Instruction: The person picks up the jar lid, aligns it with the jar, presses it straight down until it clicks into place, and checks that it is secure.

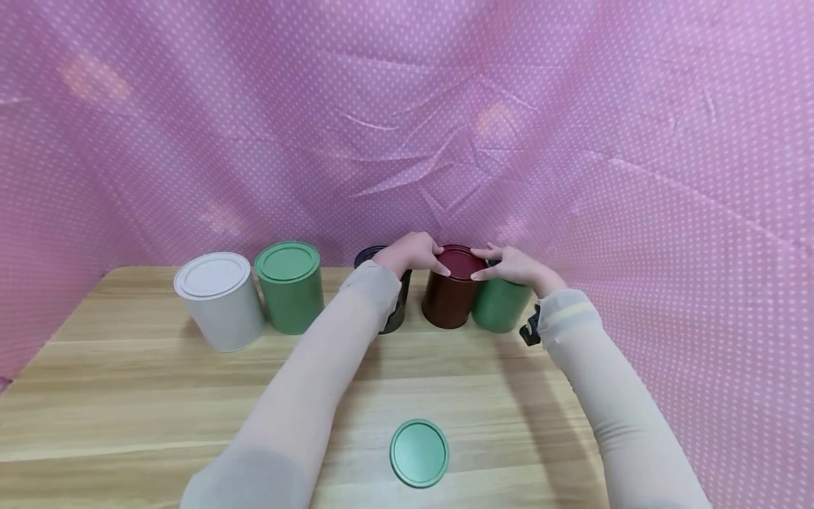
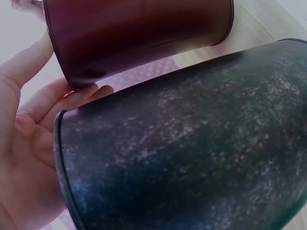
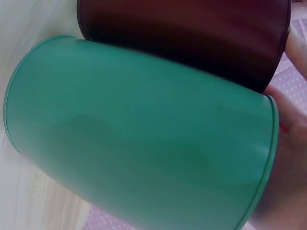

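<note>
A dark red canister [image 1: 448,302] with a matching lid [image 1: 461,262] stands upright near the back of the table. My left hand [image 1: 410,253] grips its rim from the left, thumb at the front and fingers farther back. From the right, my right hand [image 1: 516,268] holds the opposite side of the rim with spread thumb and fingers. Below my left wrist stands a black mottled canister [image 2: 182,143], partly hidden by the arm in the head view. A green canister [image 3: 144,134] sits below my right hand, right beside the red one; its top is mostly covered.
A white lidded canister [image 1: 232,318] and a larger green lidded canister [image 1: 294,304] stand at the back left. One round green lid [image 1: 420,453] lies on the wooden table [image 1: 159,417] near the front. Pink dotted cloth [image 1: 407,141] hangs behind and at the sides.
</note>
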### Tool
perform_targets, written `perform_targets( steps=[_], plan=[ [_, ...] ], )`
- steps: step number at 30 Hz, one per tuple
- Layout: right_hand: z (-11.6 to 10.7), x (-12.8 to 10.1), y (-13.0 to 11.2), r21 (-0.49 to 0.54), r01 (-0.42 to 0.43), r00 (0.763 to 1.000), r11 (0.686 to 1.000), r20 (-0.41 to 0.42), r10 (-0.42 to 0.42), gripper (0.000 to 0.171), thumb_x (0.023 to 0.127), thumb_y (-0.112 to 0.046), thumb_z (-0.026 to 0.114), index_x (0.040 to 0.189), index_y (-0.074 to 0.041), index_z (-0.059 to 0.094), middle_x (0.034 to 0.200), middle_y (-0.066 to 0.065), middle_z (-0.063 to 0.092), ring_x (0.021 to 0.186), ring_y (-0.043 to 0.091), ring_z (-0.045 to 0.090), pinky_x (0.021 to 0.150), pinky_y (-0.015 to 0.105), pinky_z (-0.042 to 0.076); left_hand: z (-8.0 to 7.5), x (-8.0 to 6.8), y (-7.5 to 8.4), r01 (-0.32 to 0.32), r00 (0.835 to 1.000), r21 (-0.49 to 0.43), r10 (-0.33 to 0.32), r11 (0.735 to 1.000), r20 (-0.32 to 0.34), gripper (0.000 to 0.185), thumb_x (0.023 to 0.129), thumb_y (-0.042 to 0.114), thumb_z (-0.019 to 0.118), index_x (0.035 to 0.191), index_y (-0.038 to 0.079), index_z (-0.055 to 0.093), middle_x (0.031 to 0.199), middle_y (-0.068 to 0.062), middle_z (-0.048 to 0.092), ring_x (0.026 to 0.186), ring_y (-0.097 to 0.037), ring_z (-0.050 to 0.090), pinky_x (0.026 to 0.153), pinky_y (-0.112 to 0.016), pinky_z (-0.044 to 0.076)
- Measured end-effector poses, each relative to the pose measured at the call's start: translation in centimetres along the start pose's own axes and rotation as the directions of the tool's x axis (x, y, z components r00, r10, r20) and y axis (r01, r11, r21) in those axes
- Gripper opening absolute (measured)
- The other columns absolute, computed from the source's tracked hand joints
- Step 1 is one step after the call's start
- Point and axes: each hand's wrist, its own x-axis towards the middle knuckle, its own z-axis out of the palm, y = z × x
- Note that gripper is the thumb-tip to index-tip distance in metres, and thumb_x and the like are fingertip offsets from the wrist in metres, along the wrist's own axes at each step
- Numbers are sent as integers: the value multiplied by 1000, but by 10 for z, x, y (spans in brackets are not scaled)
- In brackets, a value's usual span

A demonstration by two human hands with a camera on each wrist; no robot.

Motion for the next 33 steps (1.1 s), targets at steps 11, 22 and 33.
perform_targets(
  steps=[11, 22, 33],
  plan=[
    [0, -2, 3, 10, 21, 1000, 1000, 1, -21, 70, 85, -36, 71, 146, -16, 44, 159, 23, 17, 146, 44, 14, 119, 58, 12, 2, -4, 6, 5, 1000, 16, -5, 1000, -7, 63, 85, 39, 73, 137, 8, 56, 139, -10, 56, 131, -25, 50, 110, -36, 40],
    [-2, -5, -2, 19, 18, 1000, 1000, 11, -18, 69, 85, -34, 71, 146, -15, 44, 159, 23, 17, 147, 43, 13, 119, 57, 12, 2, -8, 6, 4, 1000, 2, -4, 1000, -12, 64, 84, 41, 74, 137, 10, 55, 140, -9, 55, 133, -23, 48, 111, -36, 39],
    [0, -8, 5, 25, 37, 999, 999, 11, -38, 70, 85, -39, 70, 147, -18, 44, 160, 20, 15, 147, 44, 13, 118, 59, 13, 5, -10, 9, 1, 1000, 13, -1, 1000, -24, 63, 84, 40, 74, 135, 8, 57, 137, -9, 58, 128, -23, 52, 109, -35, 41]
  ],
)
